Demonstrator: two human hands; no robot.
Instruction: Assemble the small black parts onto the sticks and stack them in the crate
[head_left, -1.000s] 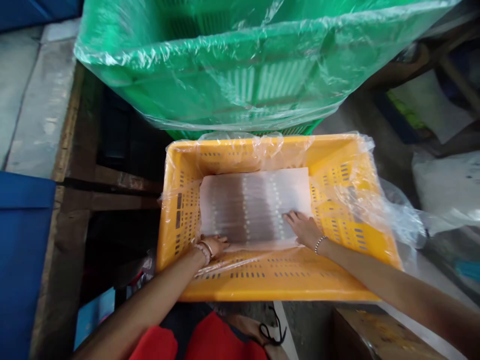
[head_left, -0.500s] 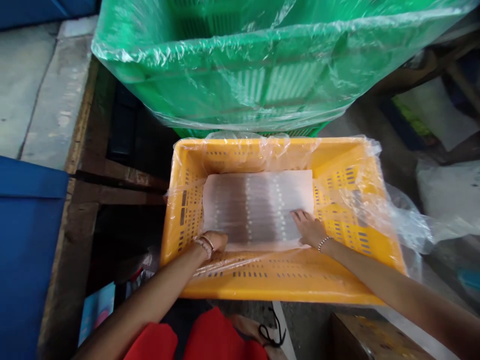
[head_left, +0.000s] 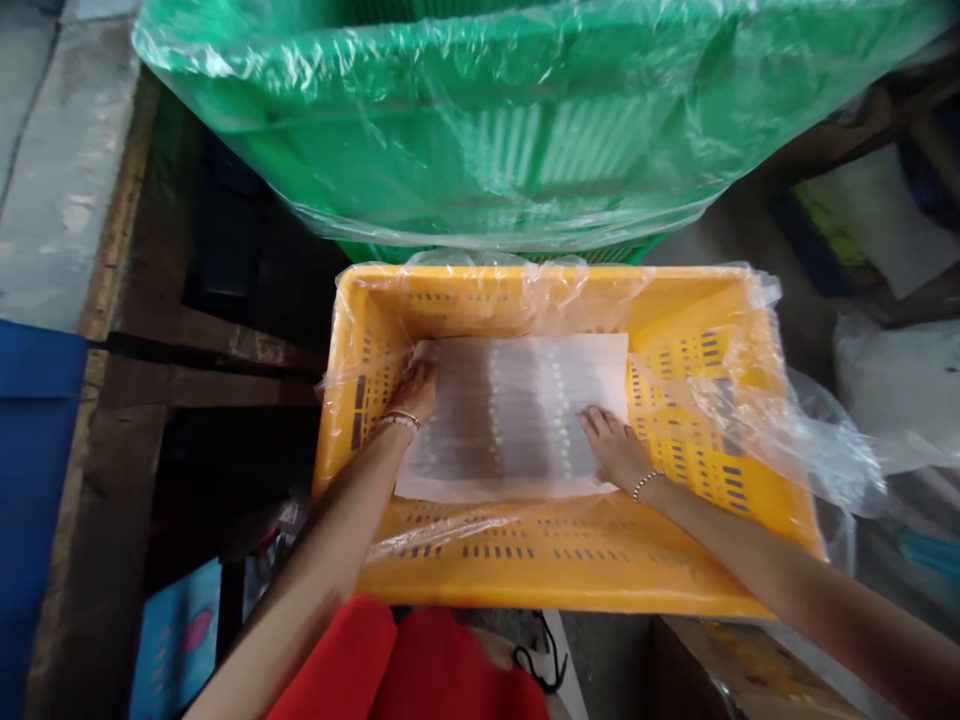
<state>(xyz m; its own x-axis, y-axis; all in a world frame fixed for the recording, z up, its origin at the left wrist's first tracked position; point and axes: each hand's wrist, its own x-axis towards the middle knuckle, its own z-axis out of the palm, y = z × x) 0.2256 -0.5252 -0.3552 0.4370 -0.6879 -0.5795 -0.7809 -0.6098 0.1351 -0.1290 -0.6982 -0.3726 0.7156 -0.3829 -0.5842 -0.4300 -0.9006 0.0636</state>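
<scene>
A thin, pale sheet [head_left: 525,480] lies inside a yellow plastic crate [head_left: 555,590] lined with clear plastic film. Dark bands and lines of small light spots show through the sheet; what lies under it I cannot make out. My left hand [head_left: 415,390] rests at the sheet's left edge, fingers stretched toward the far corner and slightly blurred. Over on the right part of the sheet, my right hand [head_left: 616,450] lies palm down with its fingers spread. Each wrist has a bracelet.
Behind the yellow crate stands a larger green crate [head_left: 465,150], also wrapped in clear film. Wooden beams [head_left: 112,250] and a blue container [head_left: 37,480] are on the left. A cardboard box [head_left: 735,670] sits at the lower right, with a white bag [head_left: 900,380] above it.
My left hand has slid from the sheet's near left corner up along its left edge, away from me. My right hand stays almost where it was. The view has shifted slightly.
</scene>
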